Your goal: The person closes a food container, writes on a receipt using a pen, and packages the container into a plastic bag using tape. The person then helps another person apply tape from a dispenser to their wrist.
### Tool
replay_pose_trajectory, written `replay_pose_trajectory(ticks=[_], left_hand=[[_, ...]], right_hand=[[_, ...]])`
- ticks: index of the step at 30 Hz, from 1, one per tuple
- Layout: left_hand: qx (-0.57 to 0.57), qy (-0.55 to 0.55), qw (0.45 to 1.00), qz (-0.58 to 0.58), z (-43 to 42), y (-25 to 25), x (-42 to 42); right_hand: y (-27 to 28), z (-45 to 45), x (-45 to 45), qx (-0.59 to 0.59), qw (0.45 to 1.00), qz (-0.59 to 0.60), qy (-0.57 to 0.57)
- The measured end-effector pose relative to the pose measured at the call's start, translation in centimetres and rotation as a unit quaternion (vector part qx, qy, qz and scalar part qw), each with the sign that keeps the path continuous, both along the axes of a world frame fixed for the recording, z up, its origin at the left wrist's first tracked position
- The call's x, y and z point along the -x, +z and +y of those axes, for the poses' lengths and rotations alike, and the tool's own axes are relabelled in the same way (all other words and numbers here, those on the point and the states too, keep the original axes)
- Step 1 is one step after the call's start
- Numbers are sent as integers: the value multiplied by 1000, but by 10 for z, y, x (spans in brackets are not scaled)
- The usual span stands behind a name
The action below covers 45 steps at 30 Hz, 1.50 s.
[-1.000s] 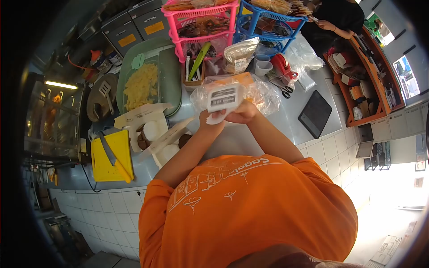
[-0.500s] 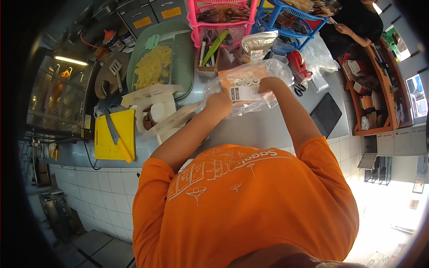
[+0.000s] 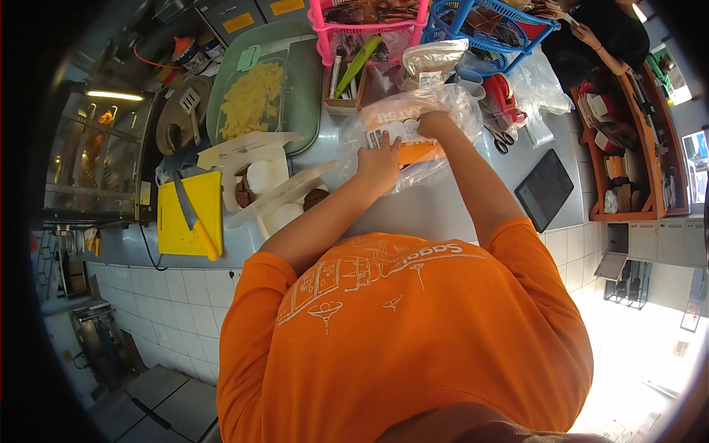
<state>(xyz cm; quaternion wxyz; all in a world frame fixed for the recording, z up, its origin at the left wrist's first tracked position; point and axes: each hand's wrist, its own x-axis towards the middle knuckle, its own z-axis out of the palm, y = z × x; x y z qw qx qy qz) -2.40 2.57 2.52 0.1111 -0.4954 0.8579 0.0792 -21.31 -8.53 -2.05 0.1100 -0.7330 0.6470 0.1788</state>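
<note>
A clear plastic bag (image 3: 347, 136) with orange-and-white printed packaging (image 3: 410, 153) in it lies crumpled on the metal counter. My left hand (image 3: 379, 164) rests on its near left side, fingers stretched out over the print. Closed at the bag's right side, my right hand (image 3: 436, 125) grips the plastic; its fingertips are hidden. Left of my forearm stand two opened cartons: one (image 3: 277, 166) holds a brown item and a white round tub, the other (image 3: 269, 221) has a white round thing and something brown, partly covered by my arm.
A knife (image 3: 188, 210) lies on a yellow cutting board (image 3: 168, 229). Behind are a green tray (image 3: 303, 88) with chopped yellow food, a pink rack (image 3: 317, 37) and a blue rack (image 3: 509, 55). Scissors (image 3: 504, 140) and a black tablet (image 3: 545, 190) lie right. Another person (image 3: 602, 44) stands beyond.
My left hand has gone from a closed grip at the bag's edge to stretched fingers on top. The packaging is tilted and more bunched; my right hand has shifted slightly left and up.
</note>
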Motion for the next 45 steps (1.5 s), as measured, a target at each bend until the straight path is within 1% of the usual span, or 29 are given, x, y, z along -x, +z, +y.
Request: replay_pose_trajectory(ticks=[3, 5, 9, 11, 14, 15, 17, 18, 20, 21, 22, 23, 24, 26, 27, 28, 30, 31, 33, 34, 36, 38, 39, 40, 41, 43, 44, 45], left_hand=[[46, 36, 998, 13, -6, -32, 5], [19, 53, 998, 38, -10, -20, 7], [-57, 77, 993, 69, -18, -6, 14], [-61, 81, 993, 64, -17, 0, 15], [-94, 83, 990, 63, -18, 11, 14], [-107, 85, 988, 64, -20, 18, 11], [-95, 64, 991, 67, -21, 34, 4], [-88, 55, 992, 68, -21, 47, 0], [-121, 35, 992, 3, -16, 96, -10], [-139, 25, 990, -30, -13, 122, -15], [-123, 32, 991, -36, -8, 143, -23], [-109, 39, 992, -44, -3, 164, -29], [-94, 27, 992, -80, 0, 186, -34], [-68, 8, 988, -138, 8, 233, -37], [-56, 2, 986, -159, 14, 251, -37], [-13, -46, 984, -170, 15, 261, -43], [74, -140, 969, -191, 15, 275, -55], [156, -185, 945, -220, 20, 282, -53], [315, -269, 868, -275, 31, 296, -47], [311, -222, 888, -254, 35, 303, -37], [192, -222, 899, -325, 46, 330, -4], [178, -266, 902, -291, 54, 333, 10], [224, -309, 897, -224, 57, 324, 11], [268, -320, 894, -164, 61, 317, 15], [310, -332, 885, -102, 64, 310, 19], [389, -292, 874, 5, 77, 298, 36], [356, -210, 907, 82, 84, 292, 40], [320, -124, 926, 157, 90, 287, 43]], right_hand=[[1, 0, 20, -19, 999, 6, -29], [17, 1, 31, -51, 996, 23, -69], [26, 6, 52, 2, 993, 17, -118], [31, 12, 58, 25, 991, 29, -128], [46, 29, 62, 32, 992, 51, -108], [56, 35, 62, 24, 994, 63, -86], [81, 50, 63, -19, 995, 95, -10], [97, 56, 64, -46, 992, 113, 46], [128, 67, 66, -94, 972, 142, 161], [149, 80, 60, -52, 974, 155, 156], [172, 95, 55, -11, 974, 168, 150], [190, 102, 55, -7, 973, 154, 173], [209, 108, 57, -2, 971, 140, 196], [250, 122, 58, 21, 977, 123, 173], [279, 129, 49, -19, 977, 150, 151], [302, 137, 42, -58, 974, 178, 129], [320, 149, 58, -20, 969, 159, 189], [327, 155, 67, -2, 964, 149, 219], [336, 169, 86, 18, 948, 149, 282], [340, 176, 93, 29, 938, 149, 312], [350, 190, 104, 47, 933, 127, 334], [352, 197, 112, 66, 928, 91, 355], [350, 199, 115, 77, 925, 66, 366], [349, 200, 117, 88, 921, 40, 377], [350, 201, 116, 56, 926, 25, 372], [351, 201, 112, -11, 932, -3, 361], [348, 199, 114, -17, 927, -13, 374], [341, 196, 117, -22, 921, -24, 387]])
